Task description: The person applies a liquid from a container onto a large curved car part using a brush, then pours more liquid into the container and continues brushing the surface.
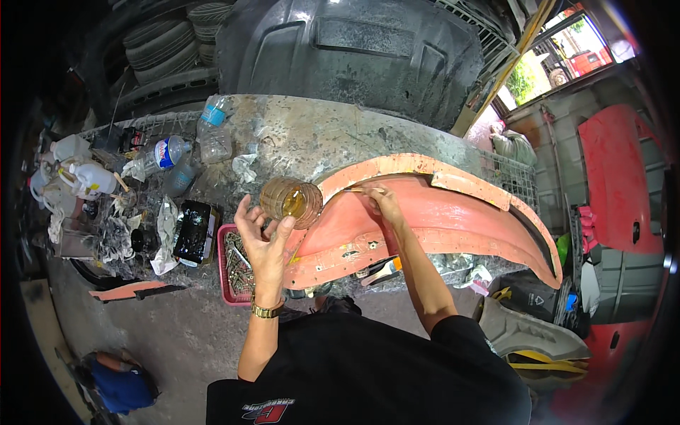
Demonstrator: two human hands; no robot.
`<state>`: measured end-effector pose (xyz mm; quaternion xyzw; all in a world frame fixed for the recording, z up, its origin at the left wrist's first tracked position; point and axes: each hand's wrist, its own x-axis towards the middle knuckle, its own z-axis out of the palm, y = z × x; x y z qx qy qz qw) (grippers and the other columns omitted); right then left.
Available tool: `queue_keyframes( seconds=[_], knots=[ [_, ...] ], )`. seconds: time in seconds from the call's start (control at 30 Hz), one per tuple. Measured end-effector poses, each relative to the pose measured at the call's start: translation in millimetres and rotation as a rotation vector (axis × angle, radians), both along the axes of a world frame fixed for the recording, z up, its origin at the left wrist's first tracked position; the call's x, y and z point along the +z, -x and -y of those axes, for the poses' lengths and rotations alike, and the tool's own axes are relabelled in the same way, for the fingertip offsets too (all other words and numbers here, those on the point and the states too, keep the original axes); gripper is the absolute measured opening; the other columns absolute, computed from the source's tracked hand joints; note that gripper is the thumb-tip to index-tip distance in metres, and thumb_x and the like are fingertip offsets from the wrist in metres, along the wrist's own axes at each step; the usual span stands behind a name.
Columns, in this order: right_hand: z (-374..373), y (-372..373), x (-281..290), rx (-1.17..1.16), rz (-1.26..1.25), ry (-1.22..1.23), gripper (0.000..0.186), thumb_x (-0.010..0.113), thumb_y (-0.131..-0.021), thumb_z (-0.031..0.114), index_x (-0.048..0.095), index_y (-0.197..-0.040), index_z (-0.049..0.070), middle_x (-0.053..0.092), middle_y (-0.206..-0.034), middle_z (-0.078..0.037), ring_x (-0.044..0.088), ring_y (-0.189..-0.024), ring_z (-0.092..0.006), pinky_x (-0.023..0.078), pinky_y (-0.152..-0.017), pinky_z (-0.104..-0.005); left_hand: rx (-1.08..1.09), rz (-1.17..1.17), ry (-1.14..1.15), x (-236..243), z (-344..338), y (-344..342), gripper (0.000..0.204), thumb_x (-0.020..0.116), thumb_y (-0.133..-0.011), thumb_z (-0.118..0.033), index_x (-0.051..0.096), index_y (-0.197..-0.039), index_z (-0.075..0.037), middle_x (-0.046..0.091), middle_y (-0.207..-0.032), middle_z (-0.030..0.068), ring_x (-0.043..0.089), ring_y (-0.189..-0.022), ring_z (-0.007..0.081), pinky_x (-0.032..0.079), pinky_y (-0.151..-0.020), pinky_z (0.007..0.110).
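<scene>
My left hand (263,237) holds a clear ribbed plastic cup (273,197) between thumb and fingers, tilted so its mouth faces right. Some amber liquid shows inside. In my right hand (384,204) the fingers are pinched on a thin brown stick-like tool (354,190); its working tip is too small to make out. That hand is over the inner side of a curved salmon-pink vehicle fender (453,216), close to its raised far rim. The fender lies across the workbench (312,131), and the cup is by its left end.
A red basket (225,283) of bolts and a black open can (195,234) stand left of the fender. Plastic bottles (214,134), white jugs (92,177) and crumpled wrappers crowd the bench's left. A person in blue (120,382) crouches at lower left. Red panels (620,177) stand at right.
</scene>
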<state>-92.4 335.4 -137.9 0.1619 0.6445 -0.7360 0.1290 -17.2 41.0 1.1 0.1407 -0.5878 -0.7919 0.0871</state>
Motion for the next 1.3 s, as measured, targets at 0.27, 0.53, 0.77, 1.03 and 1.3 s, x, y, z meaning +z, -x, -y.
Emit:
queue_keyframes(
  seconds=[0.27, 0.53, 0.77, 1.03, 1.3],
  knots=[
    [-13, 6, -8, -0.057, -0.001, -0.014, 0.026, 0.062, -0.084, 0.012, 0.061, -0.108, 0.003, 0.057, -0.072, 0.003, 0.040, -0.047, -0.0011, 0.026, -0.037, -0.0169, -0.003, -0.007, 0.028, 3, 0, -1, 0.083, 0.078, -0.074, -0.016, 0.025, -0.138, -0.007, 0.037, -0.121, 0.0120, 0.046, -0.111, 0.0214, 0.042, -0.094, 0.035],
    [-15, 8, 4, -0.067, 0.020, -0.026, 0.025, 0.058, -0.087, 0.008, 0.057, -0.111, 0.000, 0.050, -0.064, 0.005, 0.032, -0.044, -0.0002, 0.021, -0.036, -0.0182, -0.004, -0.016, 0.026, 2, 1, -2, 0.084, 0.079, -0.074, -0.016, 0.025, -0.138, -0.006, 0.037, -0.120, 0.0119, 0.046, -0.110, 0.0211, 0.043, -0.092, 0.034],
    [-18, -3, 6, -0.102, -0.013, -0.036, 0.027, 0.061, -0.085, 0.008, 0.061, -0.111, 0.001, 0.056, -0.068, 0.004, 0.033, -0.044, 0.0002, 0.021, -0.038, -0.0177, -0.014, -0.017, 0.023, 5, -2, -2, 0.084, 0.078, -0.075, -0.018, 0.025, -0.139, -0.007, 0.037, -0.120, 0.0123, 0.045, -0.111, 0.0209, 0.041, -0.092, 0.033],
    [-26, -31, 41, -0.115, -0.010, -0.047, 0.025, 0.057, -0.089, 0.009, 0.059, -0.113, 0.000, 0.063, -0.083, -0.003, 0.034, -0.044, -0.0003, 0.021, -0.036, -0.0168, -0.046, -0.028, 0.008, 2, -8, 2, 0.084, 0.079, -0.073, -0.016, 0.025, -0.138, -0.007, 0.037, -0.121, 0.0137, 0.048, -0.108, 0.0214, 0.042, -0.093, 0.035],
    [-20, -54, 107, -0.111, -0.168, 0.114, 0.024, 0.056, -0.089, 0.007, 0.059, -0.112, -0.001, 0.058, -0.077, 0.000, 0.033, -0.048, -0.0012, 0.023, -0.040, -0.0170, -0.109, 0.001, -0.058, 0, -17, 9, 0.085, 0.078, -0.074, -0.015, 0.021, -0.137, -0.005, 0.041, -0.116, 0.0134, 0.053, -0.104, 0.0218, 0.051, -0.083, 0.031]
  ],
)
